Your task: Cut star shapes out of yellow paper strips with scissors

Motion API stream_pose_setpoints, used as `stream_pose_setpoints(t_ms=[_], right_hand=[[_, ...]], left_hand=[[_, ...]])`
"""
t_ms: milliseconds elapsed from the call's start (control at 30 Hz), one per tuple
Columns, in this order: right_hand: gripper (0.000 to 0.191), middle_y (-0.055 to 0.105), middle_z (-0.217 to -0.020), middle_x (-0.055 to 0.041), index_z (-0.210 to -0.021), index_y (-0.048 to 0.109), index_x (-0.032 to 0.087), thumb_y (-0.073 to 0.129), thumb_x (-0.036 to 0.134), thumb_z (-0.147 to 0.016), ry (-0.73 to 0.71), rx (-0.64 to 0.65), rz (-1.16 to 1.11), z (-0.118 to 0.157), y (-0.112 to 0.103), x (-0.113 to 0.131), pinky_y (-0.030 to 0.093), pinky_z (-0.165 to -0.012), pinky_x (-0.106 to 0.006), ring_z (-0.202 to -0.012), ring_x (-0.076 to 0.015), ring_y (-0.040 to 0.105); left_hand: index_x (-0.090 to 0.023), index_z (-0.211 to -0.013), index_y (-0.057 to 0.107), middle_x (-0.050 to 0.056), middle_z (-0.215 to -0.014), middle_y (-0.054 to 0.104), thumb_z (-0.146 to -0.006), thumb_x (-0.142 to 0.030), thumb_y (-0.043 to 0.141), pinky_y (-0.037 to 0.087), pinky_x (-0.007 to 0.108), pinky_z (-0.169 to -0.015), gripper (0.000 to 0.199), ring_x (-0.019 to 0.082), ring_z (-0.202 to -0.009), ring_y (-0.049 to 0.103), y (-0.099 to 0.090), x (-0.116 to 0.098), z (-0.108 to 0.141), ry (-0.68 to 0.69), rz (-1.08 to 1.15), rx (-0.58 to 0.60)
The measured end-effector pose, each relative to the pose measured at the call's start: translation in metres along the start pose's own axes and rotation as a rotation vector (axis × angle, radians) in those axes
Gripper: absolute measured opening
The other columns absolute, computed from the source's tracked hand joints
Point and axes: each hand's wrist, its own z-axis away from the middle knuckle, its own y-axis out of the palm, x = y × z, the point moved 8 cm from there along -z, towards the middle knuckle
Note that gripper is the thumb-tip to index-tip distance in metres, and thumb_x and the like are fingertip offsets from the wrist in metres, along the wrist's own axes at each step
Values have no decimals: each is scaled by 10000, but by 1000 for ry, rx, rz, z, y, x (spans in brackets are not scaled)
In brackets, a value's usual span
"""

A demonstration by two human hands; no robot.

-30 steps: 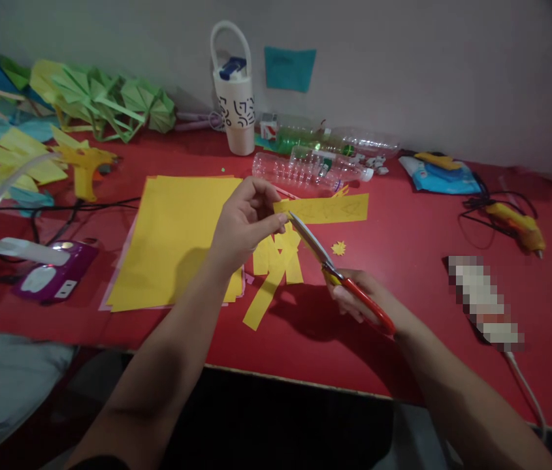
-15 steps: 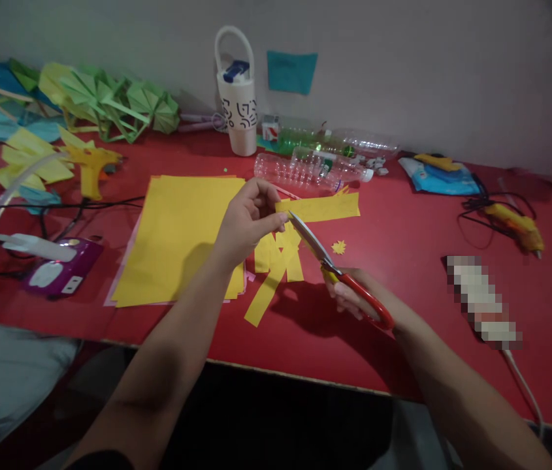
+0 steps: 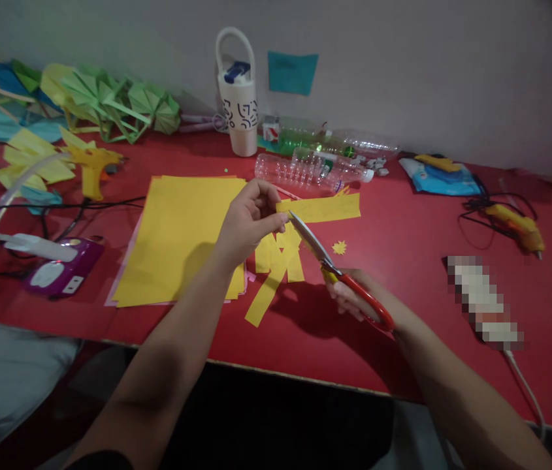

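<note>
My left hand (image 3: 251,219) is closed in a pinch, with yellow paper at its thumb and fingertips; how much of that paper is held is hard to make out. Red-handled scissors (image 3: 312,238) are gripped in my right hand (image 3: 349,297), their blades pointing up-left and their tips touching the paper beside my left thumb. Behind the blades, a yellow paper strip (image 3: 329,209) reaches to the right. More yellow strips (image 3: 268,294) lie crossed on the table below my hands. A small yellow star-shaped cutout (image 3: 339,247) rests right of the scissors.
Yellow sheets (image 3: 182,228) are stacked on the red table (image 3: 300,346). Clear plastic bottles (image 3: 300,171) and a white tumbler (image 3: 239,121) stand or lie behind. Glue guns (image 3: 92,170) with cords, a purple power strip (image 3: 63,267) and green folded paper (image 3: 109,101) lie around.
</note>
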Motion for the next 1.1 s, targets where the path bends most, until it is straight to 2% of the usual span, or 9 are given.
stream_pose_setpoints(t_ms=[233,433,733,933,1100], right_hand=[[534,382,-408,109,-673,460,222,561,734,-789,14,39,-37,0,3,1,417,-398,-229,-303,-54,365],[562,395,-402,95,-654,441,223,576,761,-749,40,16,-26,1,2,4,300,-321,-199,-293,-55,355],[607,463,-441,64,-640,442,215,576,804,-701,83,-9,33,1,-1,2,277,-301,-185,-291,-46,363],[554,421,-403,91,-637,441,223,586,746,-745,49,-13,20,1,-2,0,300,-317,-195,-278,-50,353],[584,423,-419,85,-636,437,225,576,786,-716,71,-14,31,0,-2,-2,291,-294,-189,-282,-50,356]], left_hand=[[-209,-795,458,-79,-629,507,-662,-133,658,496,199,-505,252,61,-511,582,0,0,0,-7,-20,10],[-205,-793,462,-84,-611,503,-661,-121,655,498,203,-509,248,61,-500,575,0,-2,0,-9,-14,9],[-210,-798,454,-91,-599,508,-657,-117,653,481,195,-493,261,60,-501,578,0,-1,0,-37,-11,28],[-210,-791,451,-85,-608,512,-655,-134,657,489,198,-490,258,58,-500,576,0,-1,0,-55,-7,35],[-212,-783,455,-78,-628,516,-638,-149,665,491,209,-483,264,61,-494,570,-1,0,0,-65,-5,26]])
